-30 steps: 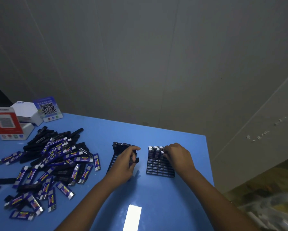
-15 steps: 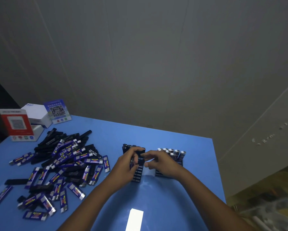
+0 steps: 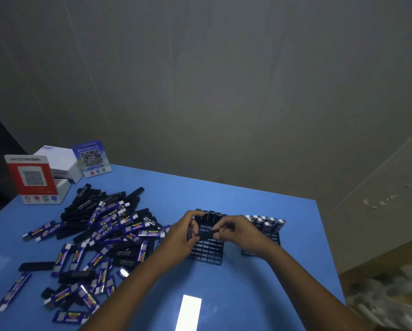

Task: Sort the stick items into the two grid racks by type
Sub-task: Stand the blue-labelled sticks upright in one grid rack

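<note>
a white glare patch (image 3: pixel 188 312) lies on the nearest part of the blue table (image 3: pixel 259 290), between the two forearms. just beyond, both hands meet over the left grid rack (image 3: pixel 206 250): the left hand (image 3: pixel 183 235) and the right hand (image 3: pixel 240 231) each pinch one end of a single black stick (image 3: pixel 206 234), held roughly level above the rack's open cells. the hands hide much of that rack's middle; a row of black sticks (image 3: pixel 211 215) stands upright along its far edge. the right hand and wrist cover part of the right grid rack (image 3: pixel 273 237), which sits just beside the first and holds silver-capped blue sticks (image 3: pixel 265 222) upright at its far side. to the left spreads a loose pile (image 3: pixel 100 237) of black and blue-labelled sticks, some lying apart near the table's near-left edge. farther back, at the far-left corner, stand a red qr sign (image 3: pixel 33 177), a white box (image 3: pixel 59 163) and a blue qr sign (image 3: pixel 91 157) — behind them a grey wall (image 3: pixel 224 91).
</note>
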A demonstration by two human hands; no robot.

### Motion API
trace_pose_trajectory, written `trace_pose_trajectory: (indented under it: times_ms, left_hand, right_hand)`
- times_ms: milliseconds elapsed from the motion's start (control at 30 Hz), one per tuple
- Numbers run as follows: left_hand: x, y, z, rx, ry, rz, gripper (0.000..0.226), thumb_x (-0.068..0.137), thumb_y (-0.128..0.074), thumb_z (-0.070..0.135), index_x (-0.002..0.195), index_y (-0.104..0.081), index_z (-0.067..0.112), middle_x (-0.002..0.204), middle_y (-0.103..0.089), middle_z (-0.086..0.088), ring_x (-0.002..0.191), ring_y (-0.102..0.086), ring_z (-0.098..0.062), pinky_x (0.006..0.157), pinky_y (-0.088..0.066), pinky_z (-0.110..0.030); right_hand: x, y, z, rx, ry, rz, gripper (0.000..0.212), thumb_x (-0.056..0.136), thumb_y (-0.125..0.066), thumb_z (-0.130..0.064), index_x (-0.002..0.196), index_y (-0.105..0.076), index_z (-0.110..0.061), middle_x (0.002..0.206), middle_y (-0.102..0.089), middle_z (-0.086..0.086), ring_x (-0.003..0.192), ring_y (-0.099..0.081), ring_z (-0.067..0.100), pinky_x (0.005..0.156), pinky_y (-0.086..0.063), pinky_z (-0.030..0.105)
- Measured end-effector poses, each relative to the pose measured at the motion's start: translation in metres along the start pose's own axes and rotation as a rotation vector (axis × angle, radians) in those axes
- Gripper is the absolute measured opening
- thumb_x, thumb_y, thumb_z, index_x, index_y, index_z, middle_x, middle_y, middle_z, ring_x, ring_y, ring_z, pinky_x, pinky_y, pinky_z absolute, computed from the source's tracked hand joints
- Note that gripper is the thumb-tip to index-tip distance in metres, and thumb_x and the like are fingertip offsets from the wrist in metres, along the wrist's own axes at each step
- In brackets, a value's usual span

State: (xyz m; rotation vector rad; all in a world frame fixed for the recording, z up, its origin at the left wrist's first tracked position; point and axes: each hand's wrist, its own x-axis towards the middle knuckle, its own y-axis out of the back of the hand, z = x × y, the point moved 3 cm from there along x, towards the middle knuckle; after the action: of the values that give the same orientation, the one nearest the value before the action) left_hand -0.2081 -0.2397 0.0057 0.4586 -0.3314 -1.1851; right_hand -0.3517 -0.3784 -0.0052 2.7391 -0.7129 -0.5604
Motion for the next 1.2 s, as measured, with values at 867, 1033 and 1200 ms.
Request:
trace_pose_trajectory:
  times_ms: [867,1033,1200]
  left_hand:
    - [0.031,0.043,-0.039,0.024,0.008,-0.11,0.052,0.091,-0.059,-0.003,0.13,-0.042,0.026,0.087,-0.052,0.003,0.067,-0.05,0.0,0.07,-0.043,-0.01]
    - [0.033,0.044,-0.044,0.017,0.017,-0.107,0.053,0.09,-0.06,-0.003,0.13,-0.042,0.027,0.087,-0.053,0.003,0.066,-0.05,-0.001,0.07,-0.044,-0.011]
    - [0.039,0.044,-0.047,0.009,0.028,-0.1,0.054,0.09,-0.06,-0.003,0.13,-0.042,0.028,0.087,-0.053,0.004,0.073,-0.053,-0.004,0.076,-0.045,-0.012]
  right_hand:
    - [0.028,-0.01,-0.029,-0.3,0.035,0.298,0.017,0.084,-0.077,-0.008,0.089,-0.07,-0.021,0.085,-0.063,-0.005,0.069,-0.055,0.002,0.067,-0.047,0.012]
    - [0.032,-0.006,-0.024,-0.286,0.013,0.306,0.013,0.087,-0.076,-0.02,0.086,-0.063,-0.019,0.072,-0.064,0.005,0.06,-0.052,0.004,0.057,-0.042,0.012]
    - [0.033,0.004,-0.017,-0.198,-0.086,0.302,0.017,0.083,-0.077,-0.018,0.083,-0.062,-0.01,0.081,-0.071,0.009,0.07,-0.063,0.012,0.065,-0.05,0.019]
